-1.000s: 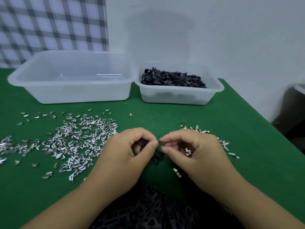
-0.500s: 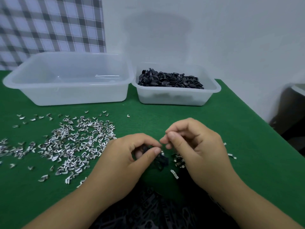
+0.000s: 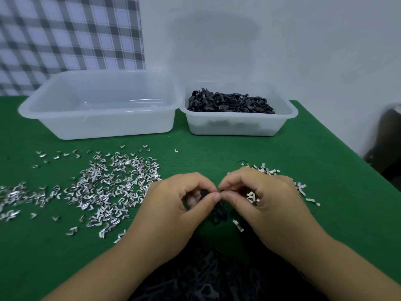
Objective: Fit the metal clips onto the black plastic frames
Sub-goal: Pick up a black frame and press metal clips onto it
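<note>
My left hand [image 3: 180, 205] pinches a small black plastic frame [image 3: 202, 194] between thumb and fingers, low at the table's middle. My right hand [image 3: 262, 200] has its fingertips curled against the left thumb tip; what it pinches there is hidden, and several metal clips [image 3: 251, 196] lie in its palm. A few more black frames [image 3: 219, 213] lie on the cloth just below the fingertips. A wide scatter of loose metal clips [image 3: 112, 183] covers the table to the left, and a smaller heap of clips [image 3: 299, 187] lies behind my right hand.
A small translucent tub [image 3: 282, 124] full of black frames [image 3: 230, 103] stands at the back right. A larger translucent tub [image 3: 65, 122] stands beside it on the left. The green table [image 3: 325, 170] ends at the right, near a white wall.
My right hand, lifted half a second ago, has come back down so its fingertips meet the left thumb again. My left hand has kept hold of the black frame.
</note>
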Motion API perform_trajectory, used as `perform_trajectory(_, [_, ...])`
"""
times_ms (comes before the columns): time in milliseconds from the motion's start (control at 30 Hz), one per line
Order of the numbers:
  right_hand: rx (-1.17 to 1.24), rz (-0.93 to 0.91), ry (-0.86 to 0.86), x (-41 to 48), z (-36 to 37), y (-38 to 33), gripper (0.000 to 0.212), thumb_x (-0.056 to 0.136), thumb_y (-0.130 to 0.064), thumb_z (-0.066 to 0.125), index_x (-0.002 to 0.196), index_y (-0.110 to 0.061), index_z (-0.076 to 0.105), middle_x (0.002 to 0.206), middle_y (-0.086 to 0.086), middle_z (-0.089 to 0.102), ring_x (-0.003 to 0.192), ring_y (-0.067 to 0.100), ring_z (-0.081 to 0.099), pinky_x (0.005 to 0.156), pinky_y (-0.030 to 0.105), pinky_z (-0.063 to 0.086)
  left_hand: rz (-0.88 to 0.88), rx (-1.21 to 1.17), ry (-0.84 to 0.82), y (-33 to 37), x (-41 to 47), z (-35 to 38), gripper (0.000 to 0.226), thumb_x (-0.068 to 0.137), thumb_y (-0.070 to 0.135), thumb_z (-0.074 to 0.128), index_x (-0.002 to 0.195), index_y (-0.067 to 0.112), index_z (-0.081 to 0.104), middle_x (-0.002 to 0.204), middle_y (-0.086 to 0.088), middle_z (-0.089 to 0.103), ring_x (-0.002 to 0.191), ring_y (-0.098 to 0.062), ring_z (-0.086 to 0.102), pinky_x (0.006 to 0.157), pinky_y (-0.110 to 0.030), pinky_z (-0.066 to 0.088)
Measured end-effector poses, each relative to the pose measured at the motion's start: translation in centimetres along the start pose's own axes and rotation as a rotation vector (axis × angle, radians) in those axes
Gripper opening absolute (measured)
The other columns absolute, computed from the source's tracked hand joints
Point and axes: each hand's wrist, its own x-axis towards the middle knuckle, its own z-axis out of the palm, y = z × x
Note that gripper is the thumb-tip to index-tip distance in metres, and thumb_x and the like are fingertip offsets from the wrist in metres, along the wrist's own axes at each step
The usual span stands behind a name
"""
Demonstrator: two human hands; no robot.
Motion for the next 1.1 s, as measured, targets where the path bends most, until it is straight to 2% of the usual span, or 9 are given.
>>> perform_trajectory(233, [0.003, -0.063, 0.004, 0.0, -0.2, 0.0, 0.010, 0.076, -0.016, 0.069, 0.084, -0.019, 0.074, 0.075, -0.013, 0.069, 0.071, -0.002, 0.061, 0.067, 0.014, 0.048, -0.013, 0.010, 0.022, -0.1, 0.0, 0.1, 0.006, 0.074, 0.030, 0.063, 0.079, 0.032, 0.066, 0.060, 0.002, 0.057, 0.051, -0.005, 0.047, 0.049, -0.011, 0.034])
perform_trajectory(433, [0.039, -0.040, 0.044, -0.2, 0.2, 0.0, 0.007, 0.074, -0.019, 0.072, 0.081, -0.019, 0.070, 0.070, -0.011, 0.067, 0.066, 0.002, 0.061, 0.061, 0.019, 0.048, -0.044, -0.059, 0.066, -0.2, 0.0, 0.1, 0.003, 0.073, 0.028, 0.063, 0.074, 0.029, 0.065, 0.058, -0.003, 0.055, 0.047, -0.013, 0.044, 0.045, -0.019, 0.035])
perform_trajectory(600, [-0.050, -0.064, 0.104, -0.2, 0.3, 0.1, 0.004, 0.076, -0.017, 0.070, 0.080, -0.018, 0.071, 0.071, -0.010, 0.067, 0.066, 0.002, 0.059, 0.064, 0.017, 0.046, -0.092, -0.165, 0.069, 0.0, 0.1, 0.1, 0.005, 0.076, 0.023, 0.067, 0.071, 0.025, 0.067, 0.050, 0.009, 0.053, 0.043, -0.002, 0.042, 0.043, -0.012, 0.033])
perform_trajectory(733, [-0.055, -0.017, 0.171, 0.0, 0.1, 0.2, 0.003, 0.078, -0.017, 0.068, 0.079, -0.017, 0.070, 0.071, -0.012, 0.066, 0.068, 0.002, 0.058, 0.064, 0.012, 0.043, -0.177, -0.228, 0.045, 0.5, 0.2, 0.0, 0.007, 0.077, 0.018, 0.073, 0.074, 0.024, 0.073, 0.048, 0.003, 0.062, 0.035, -0.001, 0.050, 0.038, -0.011, 0.038])
perform_trajectory(800, [-0.055, 0.009, 0.192, 0.3, -0.4, 0.1, 0.002, 0.079, -0.015, 0.069, 0.079, -0.017, 0.071, 0.072, -0.012, 0.066, 0.070, 0.002, 0.058, 0.064, 0.012, 0.044, -0.234, -0.246, 0.027, 0.8, 0.3, -0.1, 0.015, 0.078, 0.011, 0.071, 0.081, 0.025, 0.073, 0.056, -0.001, 0.068, 0.041, -0.005, 0.059, 0.045, -0.012, 0.045])
perform_trajectory(867, [-0.038, 0.028, 0.198, 0.5, -1.0, -0.1, 0.006, 0.078, -0.012, 0.072, 0.079, -0.018, 0.071, 0.072, -0.011, 0.064, 0.070, 0.005, 0.058, 0.063, 0.014, 0.044, -0.291, -0.299, 0.009, 1.2, 0.5, -0.5, 0.028, 0.082, 0.002, 0.067, 0.091, 0.029, 0.071, 0.066, -0.001, 0.071, 0.055, -0.008, 0.069, 0.056, -0.012, 0.052])
perform_trajectory(933, [-0.028, 0.029, 0.172, 0.5, -1.5, -0.6, 0.009, 0.076, -0.010, 0.073, 0.078, -0.019, 0.071, 0.072, -0.011, 0.062, 0.069, 0.006, 0.056, 0.063, 0.016, 0.044, -0.345, -0.355, -0.002, 1.6, 0.7, -0.9, 0.036, 0.082, -0.002, 0.065, 0.095, 0.031, 0.066, 0.066, 0.002, 0.070, 0.065, -0.014, 0.073, 0.062, -0.016, 0.055])
perform_trajectory(1033, [-0.072, -0.012, 0.106, 0.1, -1.9, -1.1, 0.007, 0.076, -0.012, 0.073, 0.079, -0.018, 0.070, 0.075, -0.010, 0.060, 0.071, 0.005, 0.055, 0.065, 0.020, 0.045, -0.421, -0.417, -0.008, 2.0, 0.5, -1.0, 0.027, 0.079, -0.003, 0.069, 0.092, 0.018, 0.059, 0.066, -0.007, 0.072, 0.064, -0.019, 0.073, 0.056, -0.018, 0.054])
perform_trajectory(1100, [-0.109, -0.029, 0.078, -0.2, -1.7, -1.3, 0.006, 0.076, -0.012, 0.073, 0.079, -0.016, 0.070, 0.076, -0.008, 0.061, 0.072, 0.006, 0.056, 0.065, 0.027, 0.048, -0.452, -0.449, 0.000, 2.3, 0.1, -0.6, 0.018, 0.077, -0.004, 0.071, 0.083, 0.009, 0.060, 0.063, -0.011, 0.072, 0.060, -0.018, 0.072, 0.052, -0.018, 0.054])
